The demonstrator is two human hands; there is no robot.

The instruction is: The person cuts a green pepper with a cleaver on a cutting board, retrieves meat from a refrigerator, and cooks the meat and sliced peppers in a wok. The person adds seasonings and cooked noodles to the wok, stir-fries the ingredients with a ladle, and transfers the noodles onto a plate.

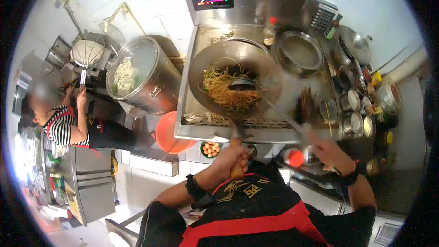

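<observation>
A large wok (200, 71) sits on the steel stove, with noodles (219, 92) and bits of green in it. My left hand (231, 160) is closed around the wok's wooden handle (237, 172) at the stove's front edge. From the right, my right hand (325, 150) grips the long handle of a ladle (242, 84); its dark bowl rests among the noodles. That hand is slightly blurred, beyond the stove's front right corner.
Right of the wok stand a red-capped bottle (269, 34) and a metal basin (299, 51). Several seasoning bowls (356, 121) line the far right. A steel drum (160, 82), an orange tub (167, 132) and a bowl of eggs (211, 149) are leftward. Another person (68, 126) holds a wire strainer (88, 52).
</observation>
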